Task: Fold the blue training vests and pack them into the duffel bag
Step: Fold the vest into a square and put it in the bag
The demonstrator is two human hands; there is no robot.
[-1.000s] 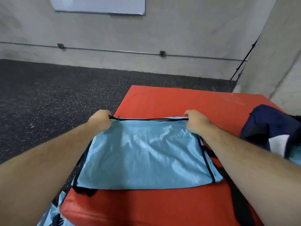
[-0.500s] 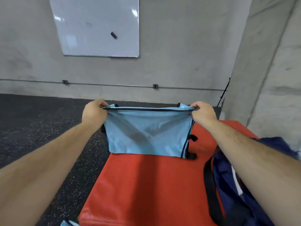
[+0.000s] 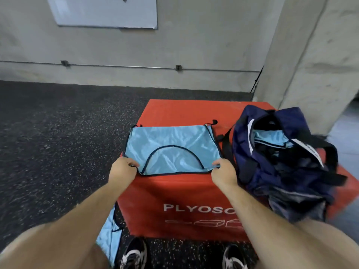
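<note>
Lowered since half a second ago: blue vest, then stretched in the air between both hands, now spread flat on top of the red box, folded, neckline curve facing up near the front edge. View tipped downward as well, whiteboard now cut off at the top edge.

Left hand at the vest's near left corner, fingers curled and pinching the fabric edge. Right hand at the near right corner, fingers likewise closed on the hem. Both grips on the same near edge, forearms reaching in from below.

Just right of the vest, on the same box: navy duffel bag, unzipped and gaping, black straps slumped over its sides, somewhat blurred. Inside the bag, folded light blue vests lying near the top of the opening.

Down at lower left, on the dark speckled floor beside the box — another blue vest, partly hidden behind the left forearm. Two dark shoes with white marks at the bottom edge, in front of the box.
</note>
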